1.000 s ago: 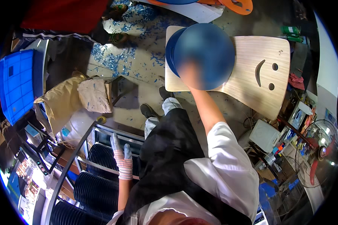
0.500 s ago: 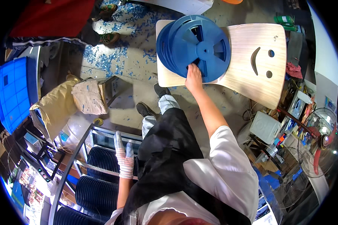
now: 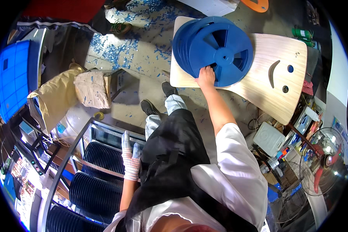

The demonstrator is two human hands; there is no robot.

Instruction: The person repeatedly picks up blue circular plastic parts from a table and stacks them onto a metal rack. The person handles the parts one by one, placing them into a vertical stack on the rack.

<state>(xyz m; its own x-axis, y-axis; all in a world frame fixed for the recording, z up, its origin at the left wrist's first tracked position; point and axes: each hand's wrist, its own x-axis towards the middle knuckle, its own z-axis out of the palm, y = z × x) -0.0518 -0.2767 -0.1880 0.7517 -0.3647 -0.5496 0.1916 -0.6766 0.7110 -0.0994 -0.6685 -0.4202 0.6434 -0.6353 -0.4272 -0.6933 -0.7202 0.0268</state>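
My bare right hand (image 3: 206, 77) is closed on the near rim of the top blue plastic reel (image 3: 236, 46), its fingertips curled into one of the openings. The thumb is partly hidden. This reel lies over a stack of similar blue reels (image 3: 181, 48), offset to their right, all resting on a pale wooden chair (image 3: 276, 50) with smiling-face cutouts. Held low at my left side, my left hand (image 3: 131, 160) wears a striped white glove with bluish fingertips. Its fingers are apart and nothing is in it. Beside it are rows of black discs (image 3: 91, 191) in a metal-framed rack (image 3: 62, 170).
Blue scraps (image 3: 118, 50) litter the floor ahead, near another person's shoe (image 3: 121, 28). A cardboard-covered box (image 3: 92, 89) and a blue crate (image 3: 12, 81) stand left. To the right are a standing fan (image 3: 324, 162) and a grey lidded box (image 3: 269, 139).
The view has shifted a little, moving the chair and reels rightward in the picture. My right hand keeps hold of the top reel, whose openings appear slightly turned. My left hand stays open beside the rack.
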